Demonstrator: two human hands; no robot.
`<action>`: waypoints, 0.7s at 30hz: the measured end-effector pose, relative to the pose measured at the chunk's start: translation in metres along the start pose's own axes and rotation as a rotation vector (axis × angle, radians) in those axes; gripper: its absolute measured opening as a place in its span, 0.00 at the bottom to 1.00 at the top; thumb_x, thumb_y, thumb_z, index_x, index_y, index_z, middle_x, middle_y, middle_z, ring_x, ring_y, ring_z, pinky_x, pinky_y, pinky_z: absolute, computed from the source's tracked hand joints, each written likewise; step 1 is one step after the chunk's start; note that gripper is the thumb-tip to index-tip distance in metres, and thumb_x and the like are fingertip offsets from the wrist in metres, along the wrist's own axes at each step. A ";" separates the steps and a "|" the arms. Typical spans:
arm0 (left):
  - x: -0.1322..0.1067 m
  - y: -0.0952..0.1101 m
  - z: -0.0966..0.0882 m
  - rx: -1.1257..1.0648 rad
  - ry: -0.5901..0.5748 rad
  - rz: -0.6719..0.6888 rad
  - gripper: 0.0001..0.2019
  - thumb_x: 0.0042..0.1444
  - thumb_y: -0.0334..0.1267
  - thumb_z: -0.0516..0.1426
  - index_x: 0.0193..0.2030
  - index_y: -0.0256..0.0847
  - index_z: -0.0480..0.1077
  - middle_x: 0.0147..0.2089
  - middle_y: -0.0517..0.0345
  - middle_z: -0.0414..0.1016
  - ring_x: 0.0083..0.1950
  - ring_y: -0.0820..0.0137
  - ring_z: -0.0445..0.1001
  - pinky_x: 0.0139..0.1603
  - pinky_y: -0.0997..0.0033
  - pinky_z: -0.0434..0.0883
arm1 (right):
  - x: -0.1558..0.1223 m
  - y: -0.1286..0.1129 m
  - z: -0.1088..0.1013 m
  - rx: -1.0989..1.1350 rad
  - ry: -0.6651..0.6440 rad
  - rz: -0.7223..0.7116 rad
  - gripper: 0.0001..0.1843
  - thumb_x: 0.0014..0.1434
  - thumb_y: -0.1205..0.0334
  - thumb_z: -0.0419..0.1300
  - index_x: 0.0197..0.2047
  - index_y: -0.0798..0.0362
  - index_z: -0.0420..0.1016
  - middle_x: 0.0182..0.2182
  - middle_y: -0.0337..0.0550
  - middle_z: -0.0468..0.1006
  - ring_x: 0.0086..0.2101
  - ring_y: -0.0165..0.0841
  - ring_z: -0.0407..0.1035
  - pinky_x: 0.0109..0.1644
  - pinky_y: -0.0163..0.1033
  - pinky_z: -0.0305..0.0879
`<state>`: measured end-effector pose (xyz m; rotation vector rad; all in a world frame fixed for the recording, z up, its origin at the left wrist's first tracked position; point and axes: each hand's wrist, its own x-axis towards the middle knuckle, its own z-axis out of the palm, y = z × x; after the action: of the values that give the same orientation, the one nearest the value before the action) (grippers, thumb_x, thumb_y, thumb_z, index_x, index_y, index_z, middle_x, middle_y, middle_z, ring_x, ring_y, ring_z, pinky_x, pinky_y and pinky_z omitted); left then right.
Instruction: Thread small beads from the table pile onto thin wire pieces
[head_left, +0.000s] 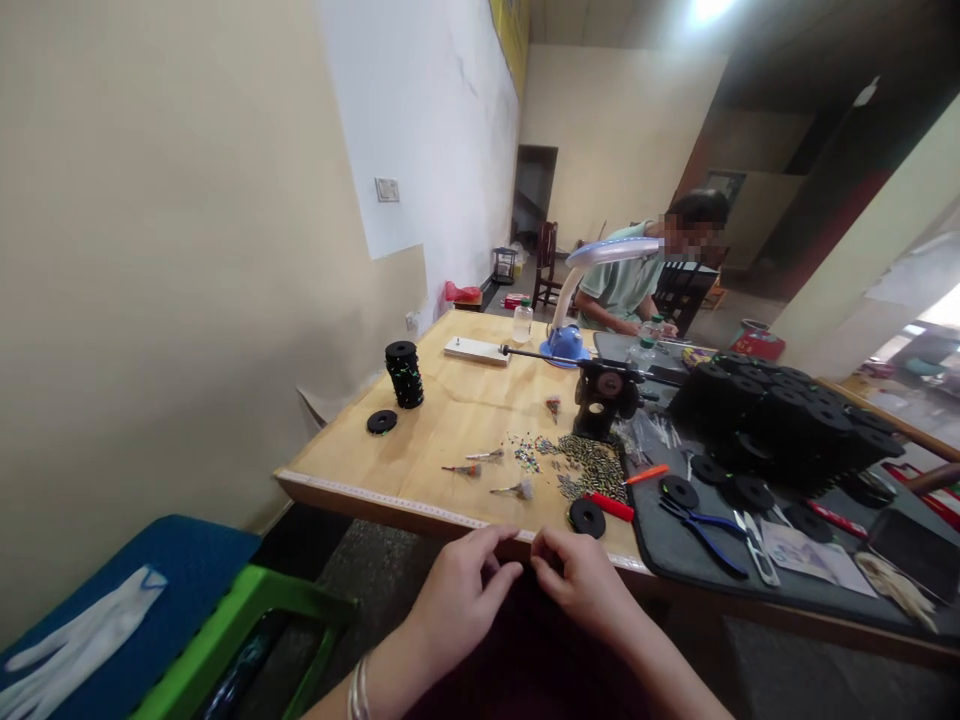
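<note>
My left hand (469, 590) is at the table's front edge, its thumb and fingers curled toward each other in a loose pinch. Close beside it, my right hand (577, 580) has its fingers bent in with the thumb against them. Whatever is between the fingertips, if anything, is too small or hidden to make out. Just beyond my right hand lie a black foam spool (586, 517) and a red cylinder (609, 506). Farther in are feather-like bundles with thin stems (514, 489) and a spread of small metallic pieces (596, 465).
A stack of black spools (405, 375) stands at left on the wooden table (435, 420). A black winding device (604, 390) and blue lamp (566, 345) stand behind. On the dark mat (660, 550) are blue-handled pliers (705, 535) and many spools (780, 410). A person (626, 270) sits opposite.
</note>
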<state>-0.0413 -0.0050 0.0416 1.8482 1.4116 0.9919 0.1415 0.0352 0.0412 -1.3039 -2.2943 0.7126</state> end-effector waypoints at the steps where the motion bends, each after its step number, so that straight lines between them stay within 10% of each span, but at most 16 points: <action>1: 0.001 0.005 0.005 -0.103 -0.075 -0.027 0.11 0.56 0.34 0.54 0.46 0.40 0.71 0.34 0.56 0.77 0.31 0.70 0.72 0.33 0.74 0.68 | -0.006 -0.003 -0.001 0.038 0.007 -0.011 0.06 0.54 0.69 0.54 0.27 0.53 0.70 0.23 0.37 0.74 0.26 0.30 0.65 0.30 0.31 0.55; 7: -0.004 0.011 0.024 -0.273 -0.231 -0.123 0.08 0.56 0.36 0.53 0.29 0.37 0.68 0.24 0.62 0.65 0.26 0.74 0.61 0.27 0.76 0.59 | -0.041 -0.010 -0.002 0.183 0.019 0.002 0.04 0.57 0.68 0.53 0.33 0.53 0.69 0.26 0.37 0.73 0.27 0.29 0.65 0.31 0.31 0.57; 21: -0.016 0.009 0.035 -0.448 -0.226 -0.220 0.08 0.56 0.38 0.53 0.27 0.38 0.64 0.25 0.63 0.61 0.28 0.73 0.58 0.30 0.75 0.59 | -0.066 -0.007 0.017 0.310 0.150 0.155 0.07 0.50 0.74 0.52 0.28 0.53 0.66 0.23 0.35 0.69 0.24 0.28 0.61 0.29 0.31 0.55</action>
<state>-0.0100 -0.0237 0.0267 1.3946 1.1193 0.8714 0.1586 -0.0290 0.0257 -1.3446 -1.8912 0.9448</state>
